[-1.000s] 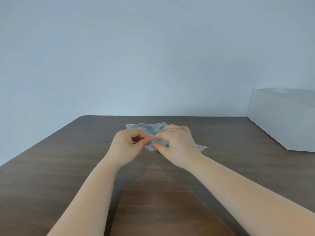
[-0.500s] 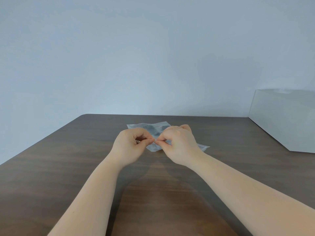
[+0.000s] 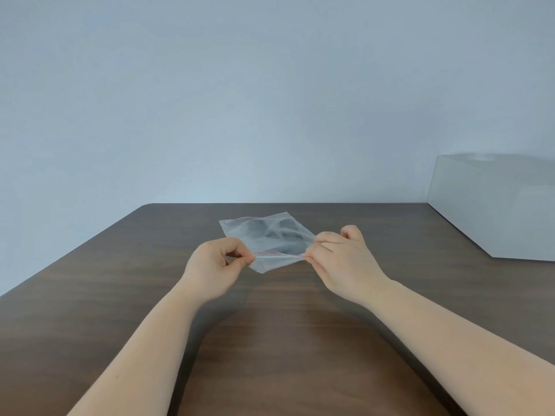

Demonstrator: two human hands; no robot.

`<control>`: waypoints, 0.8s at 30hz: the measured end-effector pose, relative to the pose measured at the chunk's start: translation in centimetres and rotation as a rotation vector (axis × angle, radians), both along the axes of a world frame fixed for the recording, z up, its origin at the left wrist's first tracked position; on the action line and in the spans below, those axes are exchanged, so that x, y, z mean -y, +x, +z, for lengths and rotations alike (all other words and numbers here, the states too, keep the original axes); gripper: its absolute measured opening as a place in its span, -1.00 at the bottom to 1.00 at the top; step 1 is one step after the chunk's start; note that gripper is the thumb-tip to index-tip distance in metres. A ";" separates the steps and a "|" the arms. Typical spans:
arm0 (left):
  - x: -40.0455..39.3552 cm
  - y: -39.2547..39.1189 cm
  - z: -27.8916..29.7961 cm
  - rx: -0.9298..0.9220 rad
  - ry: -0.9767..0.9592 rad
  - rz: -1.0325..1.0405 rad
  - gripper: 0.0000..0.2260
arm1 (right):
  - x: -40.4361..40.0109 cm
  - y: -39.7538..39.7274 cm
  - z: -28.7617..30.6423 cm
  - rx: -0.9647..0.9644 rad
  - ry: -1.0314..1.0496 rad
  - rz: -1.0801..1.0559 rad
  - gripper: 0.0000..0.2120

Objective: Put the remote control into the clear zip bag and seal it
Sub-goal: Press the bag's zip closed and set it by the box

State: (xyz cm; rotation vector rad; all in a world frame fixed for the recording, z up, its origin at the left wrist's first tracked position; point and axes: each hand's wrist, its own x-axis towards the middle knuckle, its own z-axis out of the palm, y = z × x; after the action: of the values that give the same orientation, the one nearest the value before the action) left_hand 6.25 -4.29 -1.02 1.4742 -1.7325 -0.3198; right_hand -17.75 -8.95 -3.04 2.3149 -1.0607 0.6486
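While both hands pinch the zip bag (image 3: 264, 235), its seal runs nine-to-three.
Left hand (image 3: 214, 265) and right hand (image 3: 342, 262) grip opposite ends; dark remote-like shape lies at twelve.

Zip bag (image 3: 264, 235) mid-bench (image 3: 120, 295), toward 12 o'clock. Left hand (image 3: 214, 265) at its 8 o'clock, right hand (image 3: 345, 262) at 4. Box (image 3: 495, 211) on bench, 2 o'clock, well apart.

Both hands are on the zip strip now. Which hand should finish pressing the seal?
Right, probably. The right hand pinches the far end of the zip strip of the clear bag, so it can press there. The left hand anchors the other end.
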 end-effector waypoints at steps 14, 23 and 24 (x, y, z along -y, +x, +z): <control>-1.8 2.7 -1.4 0.151 0.119 -0.034 -0.80 | -0.4 -6.0 -2.5 -0.017 0.173 -0.260 -0.82; -1.2 1.8 -0.7 0.085 0.346 0.003 -0.43 | -1.0 -6.0 -1.6 0.272 0.526 -0.247 -0.76; -0.8 1.7 -0.5 0.076 0.328 0.051 -0.38 | -0.7 -5.6 -1.4 0.362 0.579 -0.236 -0.76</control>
State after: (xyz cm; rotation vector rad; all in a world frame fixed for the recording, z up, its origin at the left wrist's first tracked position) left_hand 7.91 -3.52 -1.54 1.7806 -1.7587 -0.5479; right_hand -23.38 -8.24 -4.44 2.5283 -1.8647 0.7584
